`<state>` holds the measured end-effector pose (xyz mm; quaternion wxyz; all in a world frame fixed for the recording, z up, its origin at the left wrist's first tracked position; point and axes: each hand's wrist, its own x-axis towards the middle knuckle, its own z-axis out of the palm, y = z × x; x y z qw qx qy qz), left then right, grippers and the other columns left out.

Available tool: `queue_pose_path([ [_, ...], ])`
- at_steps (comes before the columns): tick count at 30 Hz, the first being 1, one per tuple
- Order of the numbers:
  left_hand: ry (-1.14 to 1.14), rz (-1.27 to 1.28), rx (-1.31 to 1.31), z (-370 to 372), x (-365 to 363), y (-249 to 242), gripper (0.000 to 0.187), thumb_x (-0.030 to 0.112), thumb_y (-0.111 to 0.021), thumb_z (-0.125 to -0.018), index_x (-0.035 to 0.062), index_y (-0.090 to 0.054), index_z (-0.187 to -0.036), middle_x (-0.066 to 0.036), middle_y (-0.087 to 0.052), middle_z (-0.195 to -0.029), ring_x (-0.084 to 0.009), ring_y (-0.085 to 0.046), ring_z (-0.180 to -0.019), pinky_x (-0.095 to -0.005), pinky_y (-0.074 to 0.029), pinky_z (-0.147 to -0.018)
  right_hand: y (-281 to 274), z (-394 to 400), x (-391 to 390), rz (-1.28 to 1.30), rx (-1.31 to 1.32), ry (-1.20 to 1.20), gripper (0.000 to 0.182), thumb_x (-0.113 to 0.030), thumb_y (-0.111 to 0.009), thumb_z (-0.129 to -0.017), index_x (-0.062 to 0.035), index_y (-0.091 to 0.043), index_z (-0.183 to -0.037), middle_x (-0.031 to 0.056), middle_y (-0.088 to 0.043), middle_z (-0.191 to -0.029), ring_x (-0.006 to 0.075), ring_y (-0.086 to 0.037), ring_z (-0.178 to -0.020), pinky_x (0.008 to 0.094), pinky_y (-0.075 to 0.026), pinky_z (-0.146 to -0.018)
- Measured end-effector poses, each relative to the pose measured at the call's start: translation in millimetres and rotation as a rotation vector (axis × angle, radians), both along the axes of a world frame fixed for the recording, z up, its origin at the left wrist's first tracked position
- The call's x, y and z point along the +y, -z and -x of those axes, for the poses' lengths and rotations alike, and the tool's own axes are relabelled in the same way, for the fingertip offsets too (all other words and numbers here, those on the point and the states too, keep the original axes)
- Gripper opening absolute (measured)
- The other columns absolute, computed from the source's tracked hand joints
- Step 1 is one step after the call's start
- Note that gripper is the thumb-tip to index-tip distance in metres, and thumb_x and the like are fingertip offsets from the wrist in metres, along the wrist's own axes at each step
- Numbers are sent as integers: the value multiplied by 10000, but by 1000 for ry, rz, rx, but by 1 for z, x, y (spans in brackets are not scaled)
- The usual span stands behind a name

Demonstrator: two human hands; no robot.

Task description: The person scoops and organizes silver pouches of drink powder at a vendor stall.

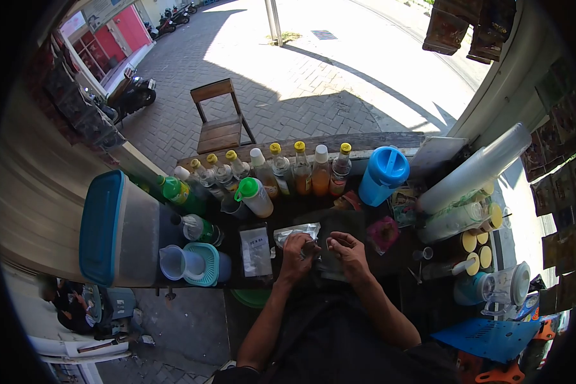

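My left hand (297, 257) is over the dark counter with its fingers curled closed, next to a shiny silver-white packet (304, 229). My right hand (350, 253) is a short way to its right, thumb and fingers pinched together. A small pale bit shows at the right fingertips. What either hand grips is too small to make out. A dark, glossy clear plastic sheet or bag (330, 271) seems to lie between and below the hands. Left of them lies a white printed plastic pack (256, 251). A pink plastic bundle (383, 234) sits to the right.
Several yellow- and white-capped bottles (302, 176) line the back edge, near a green-capped squeeze bottle (256, 197) and a blue jug (384, 176). Left stands a large teal-lidded container (100, 230); right, stacked cups (473, 169) and a clear blender jug (502, 288). Beyond is a wooden chair (221, 118).
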<state>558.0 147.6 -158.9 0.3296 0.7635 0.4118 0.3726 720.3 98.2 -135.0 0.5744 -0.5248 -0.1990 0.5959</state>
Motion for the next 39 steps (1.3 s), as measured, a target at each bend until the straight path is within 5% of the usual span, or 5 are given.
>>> queue_pose_path([
  [8, -32, -136, 232, -5, -7, 11, 257, 223, -595, -882, 7, -500, -987, -151, -526, -1004, -330, -507, -1034, -465, -319, -996, -26, 4, 9, -523, -1058, -252, 189, -81, -623, -847, -14, -646, -1023, 103, -634, -831, 238, -623, -746, 334, -495, -668],
  [22, 118, -475, 328, 3, 7, -67, 312, 170, -632, -762, 65, -537, -1040, -104, -502, -1092, -261, -459, -1060, -450, -311, -919, -58, 12, 19, -677, -1222, -308, 107, -102, -605, -795, 0, -583, -771, 158, -608, -731, 328, -626, -675, 421, -504, -589],
  [26, -241, 3, 158, 8, -16, -46, 298, 274, -647, -853, 73, -574, -1061, -98, -542, -1056, -235, -545, -987, -369, -425, -835, -36, 28, 4, -443, -1244, -199, 165, -120, -622, -808, 1, -534, -738, 153, -583, -707, 323, -612, -619, 416, -491, -542],
  [29, -151, 1402, -868, 26, -46, -35, 308, 371, -500, -984, 81, -606, -992, 24, -608, -833, -85, -608, -745, -213, -485, -624, -37, 51, -14, -530, -1212, -265, 154, -113, -627, -818, -12, -519, -771, 137, -553, -712, 318, -598, -614, 400, -482, -526],
  [39, -157, 1579, -877, 50, -50, -28, 259, 304, -594, -936, 49, -637, -914, -33, -629, -841, -158, -634, -756, -332, -535, -689, -23, 57, -35, -649, -1196, -412, 129, -58, -614, -788, -23, -495, -822, 107, -491, -712, 267, -550, -631, 371, -458, -541],
])
